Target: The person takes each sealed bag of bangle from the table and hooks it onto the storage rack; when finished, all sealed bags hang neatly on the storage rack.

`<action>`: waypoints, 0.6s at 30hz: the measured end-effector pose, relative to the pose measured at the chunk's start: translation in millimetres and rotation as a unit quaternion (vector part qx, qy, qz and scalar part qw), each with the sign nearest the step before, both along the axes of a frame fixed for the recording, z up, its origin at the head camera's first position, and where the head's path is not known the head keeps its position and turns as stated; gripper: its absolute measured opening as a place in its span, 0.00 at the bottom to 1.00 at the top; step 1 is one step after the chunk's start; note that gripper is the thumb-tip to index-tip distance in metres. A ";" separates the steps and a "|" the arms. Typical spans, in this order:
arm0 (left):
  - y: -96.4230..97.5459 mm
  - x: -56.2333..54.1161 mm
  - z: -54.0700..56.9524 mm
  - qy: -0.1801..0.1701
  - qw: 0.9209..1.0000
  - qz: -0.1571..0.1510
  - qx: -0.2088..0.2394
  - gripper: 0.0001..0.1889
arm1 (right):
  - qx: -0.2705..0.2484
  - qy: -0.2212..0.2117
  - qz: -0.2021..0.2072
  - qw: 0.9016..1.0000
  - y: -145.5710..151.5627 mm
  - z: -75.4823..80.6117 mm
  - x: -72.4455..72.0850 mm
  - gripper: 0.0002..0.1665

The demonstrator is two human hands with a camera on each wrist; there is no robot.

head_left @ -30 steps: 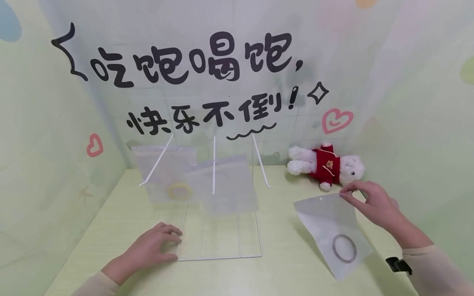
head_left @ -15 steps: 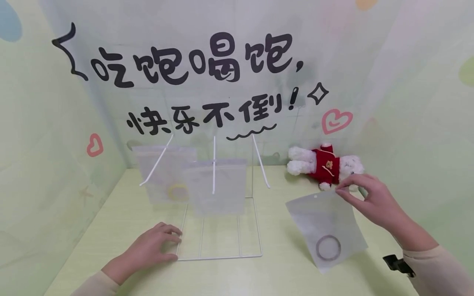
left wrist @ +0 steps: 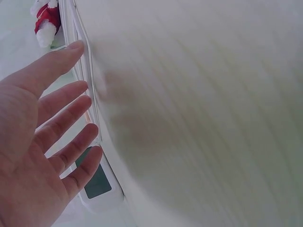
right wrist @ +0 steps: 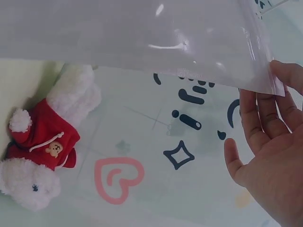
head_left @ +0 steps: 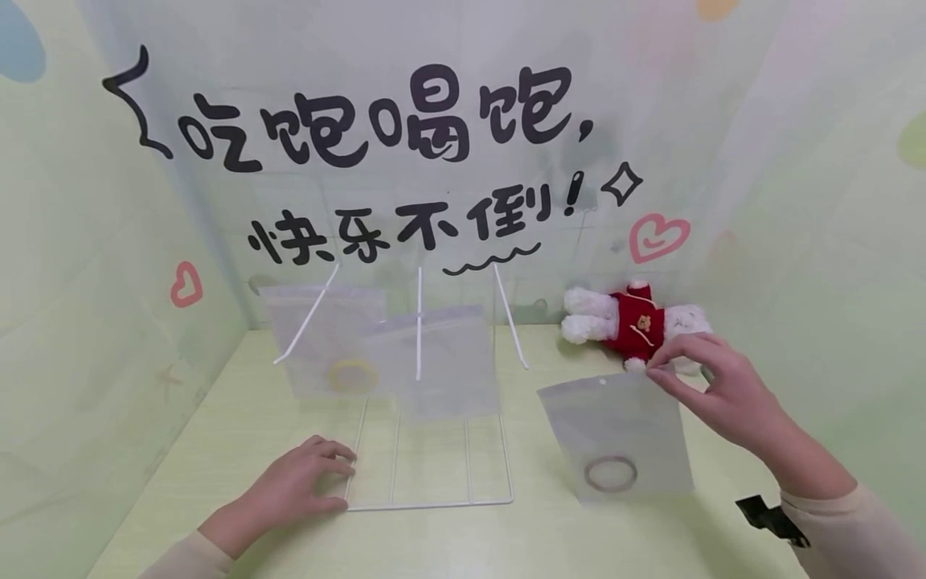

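My right hand (head_left: 731, 394) pinches the top right corner of a translucent plastic bag (head_left: 637, 426), which hangs tilted above the table with a thin brownish ring (head_left: 611, 474) in it. In the right wrist view, thumb and fingers hold the corner of that bag (right wrist: 189, 42). Left of it stands a white wire rack (head_left: 434, 505) with three prongs. One bag (head_left: 318, 322) with a yellow ring (head_left: 353, 375) hangs on the left prong, another bag (head_left: 448, 370) on the middle one. My left hand (head_left: 289, 478) has its fingertips at the left edge of the rack's base, fingers extended.
A white plush toy in a red hoodie (head_left: 637, 322) lies at the back right, partly behind my right hand. Printed cloth walls (head_left: 832, 201) enclose the pale table (head_left: 195, 450). A white object with a dark panel (left wrist: 98, 184) shows beyond my left fingers.
My right hand has moved left, carrying the bag closer to the rack, and the bag has swung. The bag on the middle prong sways. My left hand has stayed in place.
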State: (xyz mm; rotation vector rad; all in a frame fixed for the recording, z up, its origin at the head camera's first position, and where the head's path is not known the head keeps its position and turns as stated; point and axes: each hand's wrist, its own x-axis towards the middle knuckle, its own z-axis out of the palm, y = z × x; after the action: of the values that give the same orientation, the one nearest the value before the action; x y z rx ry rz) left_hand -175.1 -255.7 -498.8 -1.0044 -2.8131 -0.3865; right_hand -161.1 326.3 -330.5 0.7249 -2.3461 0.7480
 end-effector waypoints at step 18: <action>1.1 -0.6 -2.5 -0.003 1.000 0.008 -0.006 0.20 | -0.051 0.054 0.101 0.992 -42.0 18.8 -7.2 0.28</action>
State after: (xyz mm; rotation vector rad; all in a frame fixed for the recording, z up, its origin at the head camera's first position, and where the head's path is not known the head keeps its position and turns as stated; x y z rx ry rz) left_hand -175.7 -254.6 -501.3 -0.9844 -2.8301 -0.3703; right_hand -168.3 284.3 -311.7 0.9430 -2.1416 0.8850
